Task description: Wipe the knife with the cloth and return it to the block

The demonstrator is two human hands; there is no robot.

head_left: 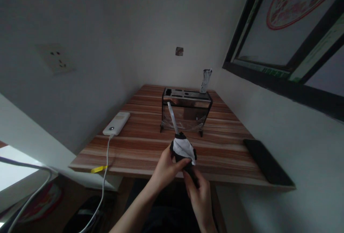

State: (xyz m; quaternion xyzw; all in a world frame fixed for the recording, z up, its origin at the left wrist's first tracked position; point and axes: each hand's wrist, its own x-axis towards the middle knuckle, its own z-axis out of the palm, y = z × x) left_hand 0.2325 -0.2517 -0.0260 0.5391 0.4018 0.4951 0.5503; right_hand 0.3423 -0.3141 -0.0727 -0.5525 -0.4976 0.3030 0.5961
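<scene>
Above the table's front edge, both hands grip a black object with a crumpled white piece over its upper part. A thin pale rod sticks up out of its top; I cannot tell what kind of object this is. My left hand is closed around its left side, with the thumb pressed across the white piece. Lower down, my right hand closes on the narrow black end. Behind the rod stands a slotted metal rack, clear film around its lower part, with a silver-wrapped upright piece at its right end.
On the striped wooden table lie a white power bank with a white cable, a yellow strip at the front edge and a black phone-like slab at the right. Walls enclose the table; a framed window is at right.
</scene>
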